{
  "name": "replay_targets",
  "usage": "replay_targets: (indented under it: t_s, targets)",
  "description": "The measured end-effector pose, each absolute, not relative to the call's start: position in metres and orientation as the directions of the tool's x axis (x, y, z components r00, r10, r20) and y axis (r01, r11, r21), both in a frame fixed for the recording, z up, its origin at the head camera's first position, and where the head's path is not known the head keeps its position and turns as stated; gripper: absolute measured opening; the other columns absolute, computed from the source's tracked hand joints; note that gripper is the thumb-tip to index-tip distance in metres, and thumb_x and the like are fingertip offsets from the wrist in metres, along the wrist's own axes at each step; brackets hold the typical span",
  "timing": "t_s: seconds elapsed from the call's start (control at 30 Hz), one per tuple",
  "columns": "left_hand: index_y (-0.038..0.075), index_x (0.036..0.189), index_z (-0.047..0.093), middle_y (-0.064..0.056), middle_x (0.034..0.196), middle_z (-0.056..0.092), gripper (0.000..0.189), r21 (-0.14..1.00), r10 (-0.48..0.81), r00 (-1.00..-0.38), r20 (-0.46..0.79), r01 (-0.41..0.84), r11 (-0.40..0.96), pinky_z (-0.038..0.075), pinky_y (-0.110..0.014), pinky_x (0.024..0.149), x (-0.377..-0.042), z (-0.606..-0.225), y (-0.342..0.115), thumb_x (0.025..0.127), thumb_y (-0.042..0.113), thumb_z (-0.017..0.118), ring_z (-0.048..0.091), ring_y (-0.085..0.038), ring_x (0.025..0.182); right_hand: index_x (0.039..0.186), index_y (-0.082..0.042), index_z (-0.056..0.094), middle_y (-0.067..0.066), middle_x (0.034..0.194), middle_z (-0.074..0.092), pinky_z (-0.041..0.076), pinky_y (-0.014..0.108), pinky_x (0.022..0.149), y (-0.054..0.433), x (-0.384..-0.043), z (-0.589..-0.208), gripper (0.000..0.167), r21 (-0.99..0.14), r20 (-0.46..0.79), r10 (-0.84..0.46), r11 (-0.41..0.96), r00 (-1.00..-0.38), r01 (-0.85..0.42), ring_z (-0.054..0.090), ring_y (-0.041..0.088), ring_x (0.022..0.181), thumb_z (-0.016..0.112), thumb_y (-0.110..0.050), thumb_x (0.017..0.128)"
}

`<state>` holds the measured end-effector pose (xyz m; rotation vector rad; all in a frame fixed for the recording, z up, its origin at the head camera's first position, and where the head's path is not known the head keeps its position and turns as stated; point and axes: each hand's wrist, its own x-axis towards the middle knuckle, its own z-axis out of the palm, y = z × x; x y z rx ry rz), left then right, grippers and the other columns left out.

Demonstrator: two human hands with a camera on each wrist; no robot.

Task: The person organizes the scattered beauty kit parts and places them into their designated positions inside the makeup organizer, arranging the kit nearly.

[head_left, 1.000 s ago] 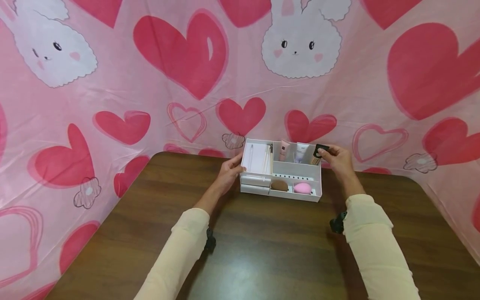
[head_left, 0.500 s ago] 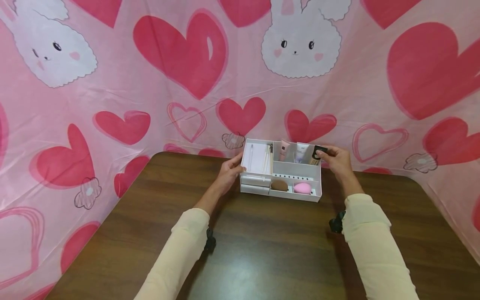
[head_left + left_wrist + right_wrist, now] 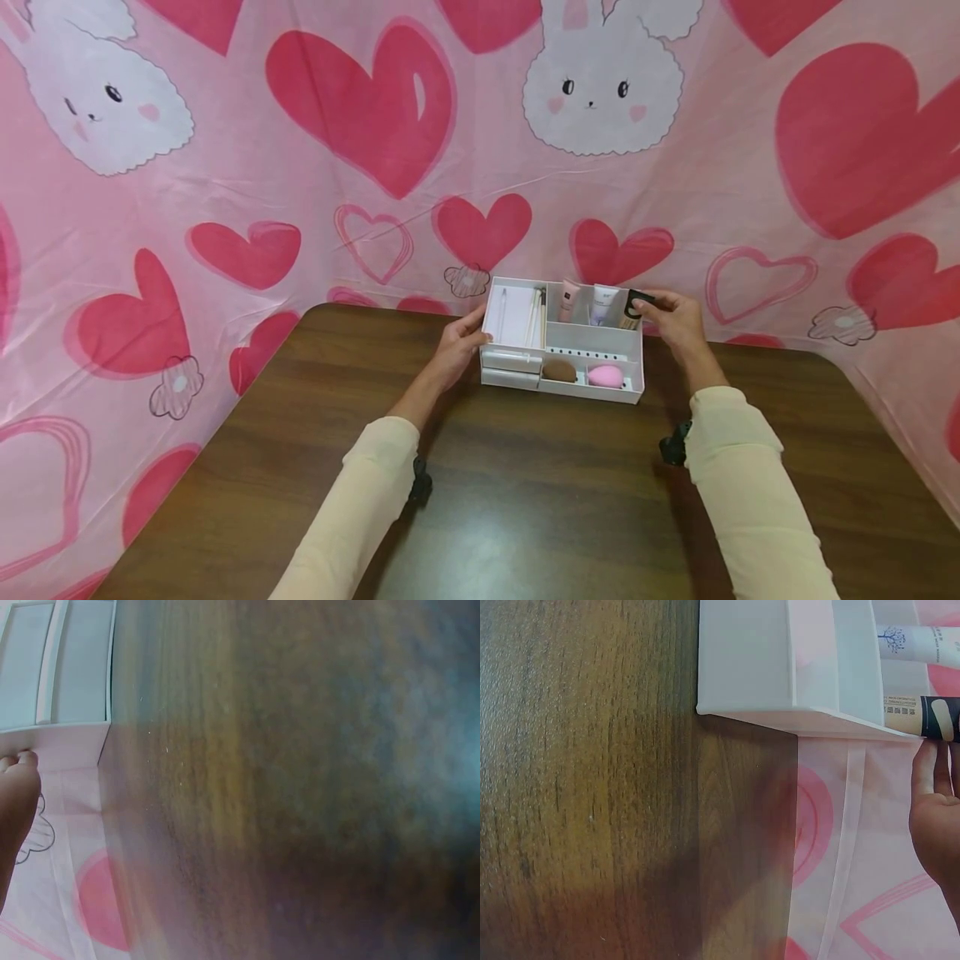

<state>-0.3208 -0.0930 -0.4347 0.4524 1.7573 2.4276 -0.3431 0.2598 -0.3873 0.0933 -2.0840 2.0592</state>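
Observation:
A white desktop organizer [image 3: 592, 340] stands on the table near its back edge. My left hand [image 3: 455, 348] holds its left side, the thumb at the rim and the fingers along the outer wall. In the back right compartment is a beige makeup tube with a black cap [image 3: 904, 709], and my right hand [image 3: 678, 323] pinches it at the cap. A pink tube [image 3: 567, 302] and a white tube [image 3: 602, 305] stand to its left. The front compartments hold a brown makeup sponge [image 3: 558, 372] and a pink makeup sponge [image 3: 605, 377].
Thin brushes [image 3: 537, 318] lie in the organizer's left section, above two small drawers [image 3: 510, 379]. Under it all is a dark wooden table [image 3: 495, 500]. A pink cloth [image 3: 495, 167] with hearts and rabbits hangs right behind the back edge.
My right hand has shifted very slightly to the left with the black-capped tube. My left hand and the organizer stay put.

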Motion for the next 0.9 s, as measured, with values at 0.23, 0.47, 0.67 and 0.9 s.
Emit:
replay_targets:
  t_s: [0.23, 0.47, 0.67, 0.9]
  targets:
    - [-0.008, 0.156, 0.024, -0.021, 0.169, 0.021, 0.069, 0.944, 0.270, -0.949, 0.165, 0.073, -0.323, 0.045, -0.009, 0.097, -0.320, -0.435, -0.093, 0.090, -0.014, 0.044, 0.029, -0.032, 0.149, 0.082, -0.023, 0.077, -0.018, 0.073, 0.075, 0.055, 0.010, 0.068, 0.261, -0.343, -0.389, 0.029, -0.979, 0.203, 0.117, 0.007, -0.972, -0.204, 0.068, -0.005, 0.069, 0.070, 0.004, 0.090]
    - [-0.008, 0.156, 0.025, -0.021, 0.168, 0.023, 0.070, 0.953, 0.268, -0.952, 0.150, 0.066, -0.296, 0.046, -0.010, 0.096, -0.320, -0.432, -0.093, 0.090, -0.014, 0.046, 0.032, -0.032, 0.146, 0.081, -0.028, 0.076, -0.022, 0.074, 0.073, 0.054, 0.009, 0.068, 0.267, -0.347, -0.394, 0.027, -0.977, 0.211, 0.132, 0.069, -0.969, -0.203, 0.064, -0.006, 0.070, 0.073, -0.003, 0.090]
    - [-0.007, 0.156, 0.026, -0.020, 0.168, 0.026, 0.069, 0.962, 0.270, -0.953, 0.137, 0.062, -0.268, 0.046, -0.009, 0.096, -0.319, -0.430, -0.096, 0.091, -0.013, 0.048, 0.037, -0.030, 0.143, 0.085, -0.026, 0.077, -0.021, 0.077, 0.074, 0.053, 0.007, 0.072, 0.269, -0.347, -0.395, 0.028, -0.976, 0.217, 0.107, 0.028, -0.970, -0.215, 0.067, -0.007, 0.073, 0.070, 0.000, 0.091]
    - [-0.005, 0.156, 0.030, -0.023, 0.165, 0.031, 0.064, 0.977, 0.271, -0.957, 0.101, 0.044, -0.208, 0.050, -0.016, 0.101, -0.320, -0.428, -0.101, 0.095, -0.008, 0.050, 0.050, -0.020, 0.130, 0.104, -0.016, 0.076, -0.021, 0.082, 0.073, 0.054, 0.007, 0.074, 0.275, -0.345, -0.396, 0.021, -0.975, 0.221, 0.094, 0.015, -0.971, -0.220, 0.067, -0.006, 0.075, 0.067, 0.000, 0.093]
